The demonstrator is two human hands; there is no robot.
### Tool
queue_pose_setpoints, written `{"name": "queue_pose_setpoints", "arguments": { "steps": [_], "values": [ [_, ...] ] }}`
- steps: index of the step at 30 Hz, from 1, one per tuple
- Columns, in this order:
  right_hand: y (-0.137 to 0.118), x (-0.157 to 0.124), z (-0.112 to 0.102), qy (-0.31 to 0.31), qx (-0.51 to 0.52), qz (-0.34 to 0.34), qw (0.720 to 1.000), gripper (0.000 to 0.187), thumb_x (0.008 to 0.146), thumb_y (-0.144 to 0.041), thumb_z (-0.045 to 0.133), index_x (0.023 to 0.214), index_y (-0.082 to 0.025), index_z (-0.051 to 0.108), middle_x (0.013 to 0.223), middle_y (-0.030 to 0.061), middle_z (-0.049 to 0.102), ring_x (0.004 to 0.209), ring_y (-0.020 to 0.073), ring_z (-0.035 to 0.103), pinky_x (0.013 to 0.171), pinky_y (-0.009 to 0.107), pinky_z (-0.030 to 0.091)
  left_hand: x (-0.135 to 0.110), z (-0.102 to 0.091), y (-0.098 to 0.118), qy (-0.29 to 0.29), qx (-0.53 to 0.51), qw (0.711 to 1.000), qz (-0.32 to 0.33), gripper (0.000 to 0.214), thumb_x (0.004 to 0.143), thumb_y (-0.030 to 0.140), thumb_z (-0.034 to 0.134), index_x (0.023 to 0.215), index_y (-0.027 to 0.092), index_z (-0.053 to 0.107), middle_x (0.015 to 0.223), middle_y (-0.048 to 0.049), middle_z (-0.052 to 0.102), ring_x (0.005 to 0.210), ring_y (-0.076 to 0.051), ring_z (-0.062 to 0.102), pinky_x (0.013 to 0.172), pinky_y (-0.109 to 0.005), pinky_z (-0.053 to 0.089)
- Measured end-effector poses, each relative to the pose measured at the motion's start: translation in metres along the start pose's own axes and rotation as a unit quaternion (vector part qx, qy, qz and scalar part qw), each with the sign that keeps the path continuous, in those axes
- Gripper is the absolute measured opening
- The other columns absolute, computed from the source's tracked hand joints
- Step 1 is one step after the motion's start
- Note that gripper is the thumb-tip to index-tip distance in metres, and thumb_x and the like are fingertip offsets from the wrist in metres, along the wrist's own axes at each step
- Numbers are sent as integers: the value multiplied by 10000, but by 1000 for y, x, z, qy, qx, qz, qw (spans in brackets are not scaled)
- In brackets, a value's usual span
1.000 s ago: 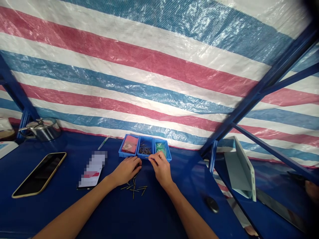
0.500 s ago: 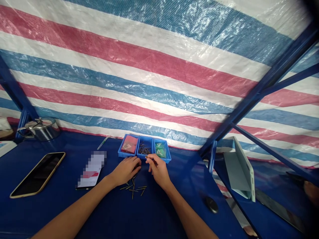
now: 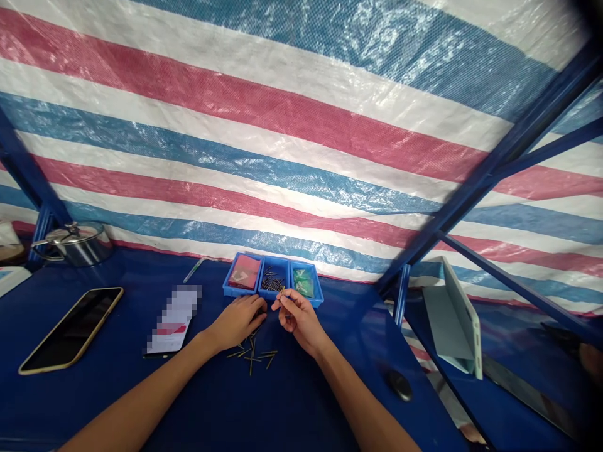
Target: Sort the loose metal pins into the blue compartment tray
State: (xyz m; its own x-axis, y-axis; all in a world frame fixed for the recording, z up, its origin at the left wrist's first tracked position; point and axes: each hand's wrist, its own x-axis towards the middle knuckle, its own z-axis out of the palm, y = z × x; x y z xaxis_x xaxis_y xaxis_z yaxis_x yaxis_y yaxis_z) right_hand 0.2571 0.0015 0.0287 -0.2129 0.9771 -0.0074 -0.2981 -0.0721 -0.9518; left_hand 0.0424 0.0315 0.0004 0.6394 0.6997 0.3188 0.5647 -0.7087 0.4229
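A three-part blue tray [image 3: 241, 291] stands in front of me, with dark thin metal pieces [image 3: 272, 281] in its middle compartment. My right hand [image 3: 301, 319] is raised at the tray's near edge, thumb and index finger pinching a thin metal piece [image 3: 282, 292], screw- or drill-bit-like. My left hand [image 3: 239, 321] rests on the table just left of it, fingers curled in; whatever they hold is hidden. Below the hands several loose thin brass-coloured metal pieces [image 3: 251, 358] lie scattered on the blue table [image 3: 264, 414], some partly covered by the left hand.
The tray's left compartment holds a pink packet [image 3: 245, 270], its right one green packets [image 3: 303, 282]. Leftward lie a lit phone [image 3: 173, 323], a dark phone [image 3: 73, 329], a pen [image 3: 193, 270] and a steel pot [image 3: 85, 243]. A black mouse-like object [image 3: 399, 385] is at right.
My right hand has turned slightly and shifted a little right, its pinched piece now showing upright at the fingertips. My left hand and the loose pieces stay put.
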Motion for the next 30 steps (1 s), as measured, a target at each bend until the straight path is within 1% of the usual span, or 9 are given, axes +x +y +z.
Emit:
{"name": "queue_pose_setpoints", "arguments": {
  "steps": [4,7,10,13,16,20,23,27,30],
  "values": [
    [7,4,-4,33,-73,-43,996,346,855,-514,786,936,-217,629,852,12,719,521,105,584,397,186,359,0,-2,1,-3,2,1000,2,182,1076,341,465,1043,222,600,1008,-54,657,926,-241,616,817,-349,455],
    [12,6,-7,53,-140,-80,985,320,860,-496,787,893,-222,624,650,-56,599,451,94,511,383,188,357,1,-3,2,-4,5,1000,2,173,1075,338,468,1050,225,598,1005,-48,658,914,-237,611,799,-346,453],
    [13,6,-6,75,-166,-80,980,323,872,-520,762,910,-210,676,662,-47,600,434,83,479,378,195,363,1,-4,3,-3,4,1000,4,190,1080,344,454,1055,226,602,1001,-49,658,896,-234,612,802,-351,452],
    [12,5,-4,94,-152,-66,982,381,883,-569,725,932,-192,717,738,-14,640,439,74,472,375,203,376,0,-3,2,-2,2,1000,6,201,1081,348,449,1059,227,607,1005,-50,661,887,-231,614,816,-357,453],
    [10,4,-2,96,-104,-59,988,392,887,-580,716,925,-191,701,744,-16,621,462,74,474,381,194,376,0,-2,1,1,1,1000,3,182,1077,342,464,1059,230,606,1003,-45,661,893,-230,613,812,-352,450],
    [10,4,-1,86,-41,-15,995,385,870,-563,736,878,-189,643,705,-27,599,446,66,459,356,169,307,0,-3,2,-4,5,1000,-1,149,1076,326,479,1059,236,597,1005,-36,661,898,-230,613,806,-343,443],
    [12,4,1,99,-9,15,995,403,859,-570,742,861,-188,615,657,-38,584,409,54,431,341,159,249,1,-3,2,-7,7,1000,-3,145,1076,325,484,1060,234,595,1000,-35,661,898,-232,615,806,-343,439],
    [15,3,3,147,-14,6,989,439,852,-599,744,826,-187,596,621,-44,573,394,53,433,337,156,253,0,-4,2,-11,5,1000,-3,138,1076,324,489,1063,234,593,1000,-30,658,901,-230,614,822,-346,439],
    [18,3,3,161,-33,-8,986,455,847,-620,743,835,-184,614,619,-34,591,402,65,465,337,160,276,0,-4,3,-7,5,1000,-6,131,1074,321,494,1061,234,592,983,-28,653,901,-231,612,806,-341,437]
  ]
}}
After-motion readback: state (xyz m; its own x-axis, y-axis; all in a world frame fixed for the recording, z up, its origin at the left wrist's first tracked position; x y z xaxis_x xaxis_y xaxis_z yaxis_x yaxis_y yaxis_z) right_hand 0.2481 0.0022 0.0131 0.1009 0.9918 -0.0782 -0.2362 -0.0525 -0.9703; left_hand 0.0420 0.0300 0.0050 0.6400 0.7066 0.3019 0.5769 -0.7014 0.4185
